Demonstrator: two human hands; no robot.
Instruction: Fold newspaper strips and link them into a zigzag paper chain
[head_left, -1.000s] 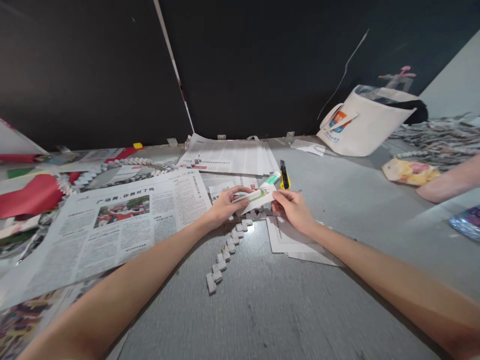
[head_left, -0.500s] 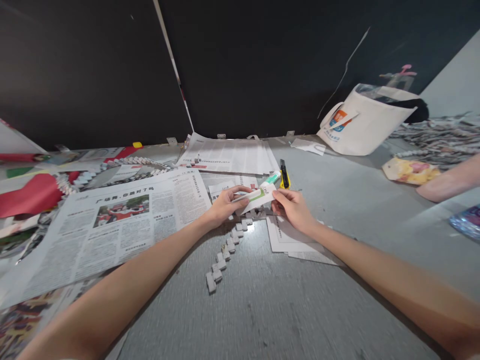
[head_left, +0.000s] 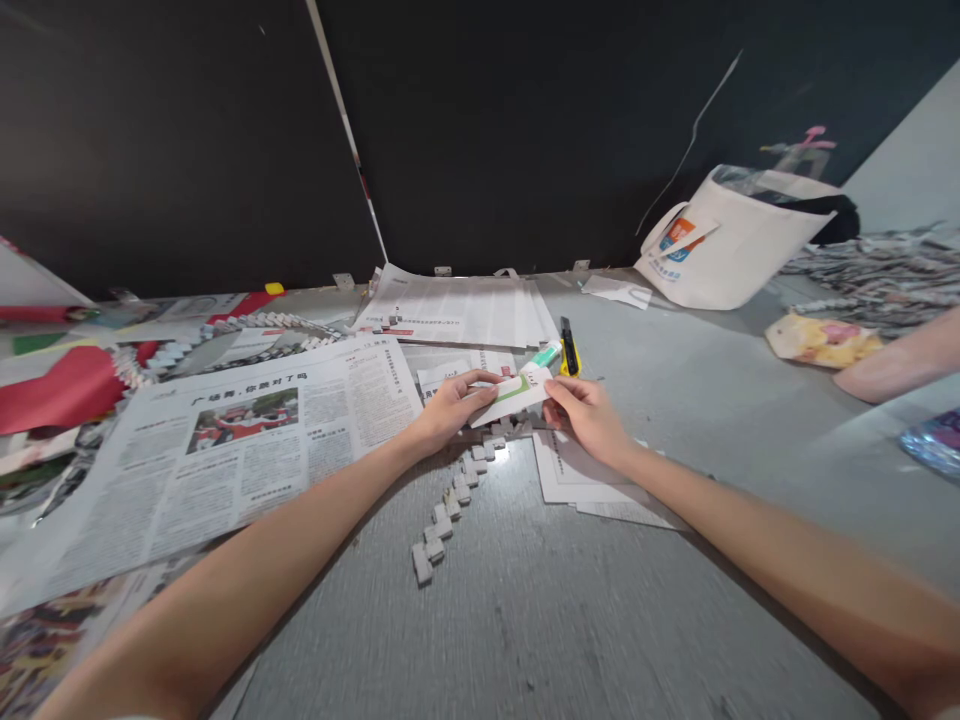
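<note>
A small white paper piece with a green band (head_left: 514,394) is stretched between my two hands. My left hand (head_left: 454,408) pinches its left end, and my right hand (head_left: 586,414) grips its right end. Below them a zigzag chain of folded paper (head_left: 451,505) runs down and to the left over the grey surface (head_left: 525,600). Just beyond my hands lie a green-and-white object (head_left: 545,356) and a yellow and black utility knife (head_left: 569,350). White printed sheets (head_left: 574,474) rest under my right wrist.
An open newspaper (head_left: 255,440) lies at the left, near red material (head_left: 67,390). More sheets (head_left: 457,308) rest against the dark panel (head_left: 525,130) behind. At the right are a white tote bag (head_left: 727,245), a yellow packet (head_left: 821,342) and another person's bare limb (head_left: 900,362).
The left end of the paper piece tilts slightly differently between my fingers. Both hands stay in nearly the same place.
</note>
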